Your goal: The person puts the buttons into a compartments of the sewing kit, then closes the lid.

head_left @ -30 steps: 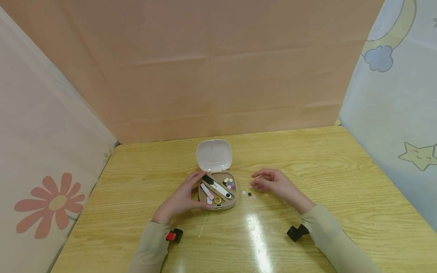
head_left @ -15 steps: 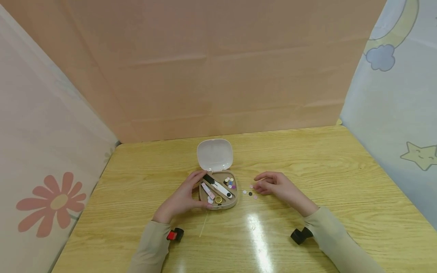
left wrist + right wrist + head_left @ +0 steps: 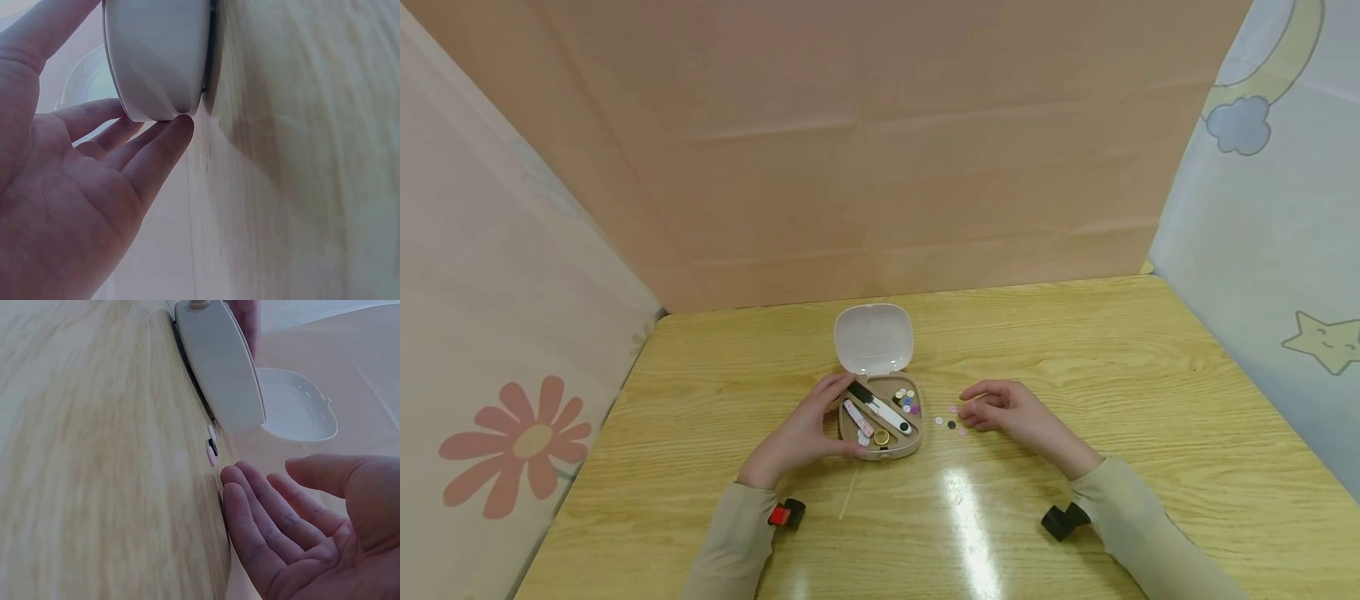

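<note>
My left hand point(image 3: 805, 429) holds the left side of a small beige sewing box point(image 3: 904, 452), thumb at the front and fingers at the back corner. Its white lid point(image 3: 872, 340) stands open. Inside lie a slim white tool point(image 3: 891, 414) with a black end, a pink-and-white strip point(image 3: 858, 418), a gold ring-shaped piece point(image 3: 882, 437) and several buttons point(image 3: 907, 401). Right of the box, my right hand point(image 3: 1011, 412) hovers low with relaxed fingers and nothing in them. Beside its fingertips lie a white button point(image 3: 939, 421), a black button point(image 3: 951, 425) and pink buttons point(image 3: 962, 432).
A thin pale stick-like strip point(image 3: 847, 493) lies on the wooden table point(image 3: 700, 375) in front of the box. Cloth screens point(image 3: 880, 167) rise behind the table and at both sides. Each wrist carries a black camera mount point(image 3: 1060, 522).
My right hand has drawn slightly to the right, and a pink button by its fingertips shows more fully. The left hand keeps its place on the box.
</note>
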`<state>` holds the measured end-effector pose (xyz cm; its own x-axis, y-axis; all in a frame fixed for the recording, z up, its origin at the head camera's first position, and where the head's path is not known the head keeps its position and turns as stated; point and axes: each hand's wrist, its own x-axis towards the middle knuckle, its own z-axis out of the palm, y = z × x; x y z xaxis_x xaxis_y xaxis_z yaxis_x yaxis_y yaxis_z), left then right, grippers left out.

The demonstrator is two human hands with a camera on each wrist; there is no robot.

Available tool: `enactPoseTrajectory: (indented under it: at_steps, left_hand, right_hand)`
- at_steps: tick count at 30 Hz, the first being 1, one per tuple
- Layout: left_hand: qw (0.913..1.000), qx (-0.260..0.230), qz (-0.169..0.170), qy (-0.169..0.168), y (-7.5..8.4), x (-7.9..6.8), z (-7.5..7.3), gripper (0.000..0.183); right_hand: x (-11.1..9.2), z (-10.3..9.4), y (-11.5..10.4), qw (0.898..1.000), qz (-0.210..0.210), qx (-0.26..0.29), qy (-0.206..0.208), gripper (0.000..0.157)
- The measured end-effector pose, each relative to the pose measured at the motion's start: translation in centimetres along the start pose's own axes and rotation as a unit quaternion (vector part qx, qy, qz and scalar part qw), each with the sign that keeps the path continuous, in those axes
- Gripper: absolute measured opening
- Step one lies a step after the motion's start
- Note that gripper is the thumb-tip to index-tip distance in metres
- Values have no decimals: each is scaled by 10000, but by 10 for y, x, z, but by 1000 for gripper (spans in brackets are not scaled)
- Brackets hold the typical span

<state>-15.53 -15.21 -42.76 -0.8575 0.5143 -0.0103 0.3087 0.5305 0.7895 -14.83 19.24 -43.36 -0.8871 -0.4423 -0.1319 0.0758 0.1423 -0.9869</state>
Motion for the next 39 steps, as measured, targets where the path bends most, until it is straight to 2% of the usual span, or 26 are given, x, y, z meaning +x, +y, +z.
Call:
enactPoseTrajectory:
  at_steps: [7,19,27,39]
  left_hand:
    - [10000,81,-36,-12,-1,0,0,105]
    - [9999,-45,-133,-29,-2,0,1,105]
    - [9999,-53,-141,-19,-2,0,1,105]
    - [9999,-37,-162,-38,-1,0,0,105]
  right_hand:
    - [0,0,3,9989,-8,-467,67,32]
    - [6,2,8,9924,-198,-1215,-89,33]
    - [7,6,7,9898,-325,-1388,-61,31]
    - [8,8,0,9888,-295,-1462,-24,31]
